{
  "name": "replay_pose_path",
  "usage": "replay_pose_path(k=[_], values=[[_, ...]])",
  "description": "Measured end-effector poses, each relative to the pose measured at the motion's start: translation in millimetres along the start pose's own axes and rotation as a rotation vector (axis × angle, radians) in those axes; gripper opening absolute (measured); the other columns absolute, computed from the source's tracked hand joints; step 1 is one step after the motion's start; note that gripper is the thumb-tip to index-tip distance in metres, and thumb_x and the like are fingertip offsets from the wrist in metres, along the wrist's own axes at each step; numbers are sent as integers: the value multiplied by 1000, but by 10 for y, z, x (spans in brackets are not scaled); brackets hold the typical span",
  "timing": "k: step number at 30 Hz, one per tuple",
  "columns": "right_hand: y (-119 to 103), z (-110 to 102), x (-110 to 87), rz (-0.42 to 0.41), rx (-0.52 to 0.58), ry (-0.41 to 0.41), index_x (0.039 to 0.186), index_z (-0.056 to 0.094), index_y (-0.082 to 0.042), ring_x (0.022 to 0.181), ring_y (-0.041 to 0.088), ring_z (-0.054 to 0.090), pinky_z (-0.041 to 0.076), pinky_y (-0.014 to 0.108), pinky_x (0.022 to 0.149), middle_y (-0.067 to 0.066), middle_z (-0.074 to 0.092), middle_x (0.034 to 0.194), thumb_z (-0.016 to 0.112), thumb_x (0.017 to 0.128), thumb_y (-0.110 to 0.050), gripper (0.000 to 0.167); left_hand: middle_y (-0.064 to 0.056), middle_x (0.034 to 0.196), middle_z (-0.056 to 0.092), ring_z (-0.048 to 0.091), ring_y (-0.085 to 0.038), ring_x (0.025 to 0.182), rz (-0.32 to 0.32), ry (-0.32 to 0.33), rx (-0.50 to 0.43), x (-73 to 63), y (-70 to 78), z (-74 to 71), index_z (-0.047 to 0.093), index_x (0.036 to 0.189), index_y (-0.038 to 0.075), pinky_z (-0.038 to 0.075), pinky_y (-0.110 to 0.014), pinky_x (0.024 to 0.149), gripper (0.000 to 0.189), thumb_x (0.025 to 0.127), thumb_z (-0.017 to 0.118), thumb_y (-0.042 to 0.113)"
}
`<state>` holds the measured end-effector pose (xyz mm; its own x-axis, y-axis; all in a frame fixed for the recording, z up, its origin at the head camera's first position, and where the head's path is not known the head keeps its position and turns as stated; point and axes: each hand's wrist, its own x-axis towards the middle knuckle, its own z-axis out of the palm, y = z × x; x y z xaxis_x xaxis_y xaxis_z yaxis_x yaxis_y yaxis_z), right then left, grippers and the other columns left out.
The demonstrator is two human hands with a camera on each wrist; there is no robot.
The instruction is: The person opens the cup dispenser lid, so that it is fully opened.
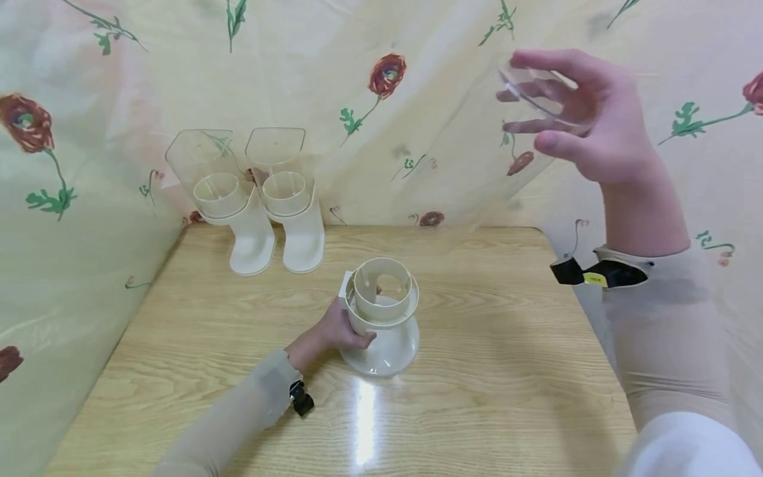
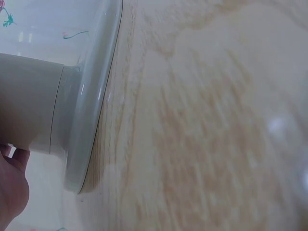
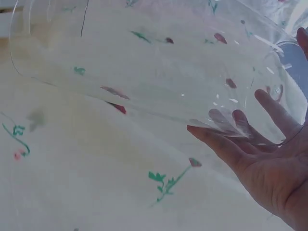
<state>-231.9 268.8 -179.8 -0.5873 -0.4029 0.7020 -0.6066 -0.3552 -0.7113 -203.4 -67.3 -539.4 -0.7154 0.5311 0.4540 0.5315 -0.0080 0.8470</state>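
Observation:
My left hand (image 1: 341,329) grips the neck of a white dispenser stand (image 1: 381,358), which has a round base on the table and an open ring-shaped holder at its top. In the left wrist view, the stand's base (image 2: 91,106) rests on the wood, with fingertips (image 2: 19,159) at the column. Raised at the upper right, my right hand (image 1: 596,119) holds a clear plastic container (image 3: 168,72) with fingers and thumb spread round its end. The container is see-through, so its outline is faint in the head view; it is off the table.
Two more dispensers, a left one (image 1: 253,242) and a right one (image 1: 304,242), stand at the back left of the wooden table (image 1: 489,384), each with a clear hopper above a white stand. A flower-printed curtain (image 1: 381,132) hangs behind and at both sides.

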Motion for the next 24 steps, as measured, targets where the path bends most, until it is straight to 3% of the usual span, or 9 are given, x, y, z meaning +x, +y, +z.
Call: replay_pose_path(k=[9,15,24], values=[[-113,-335,-162,57,-98,193,135,61,17,109,33,75,68,34,81,21,71,131,72,74,23,62,-39,133,60,63,-50,123,-18,-5,33,-15,37,-21,42,142,-9,50,-37,117,91,64,83,13],[-119,-550,-234,115,-177,245,137,57,19,108,28,76,67,31,79,19,66,136,62,76,30,62,-37,131,60,64,-49,120,-11,0,13,-11,45,-21,42,143,-8,52,-37,116,92,63,84,11],[-89,-804,-387,313,-417,317,143,64,2,120,9,70,60,12,82,5,55,151,72,80,22,67,-34,131,62,62,-52,119,32,6,12,-6,19,1,43,144,-5,52,-39,115,93,62,85,10]])
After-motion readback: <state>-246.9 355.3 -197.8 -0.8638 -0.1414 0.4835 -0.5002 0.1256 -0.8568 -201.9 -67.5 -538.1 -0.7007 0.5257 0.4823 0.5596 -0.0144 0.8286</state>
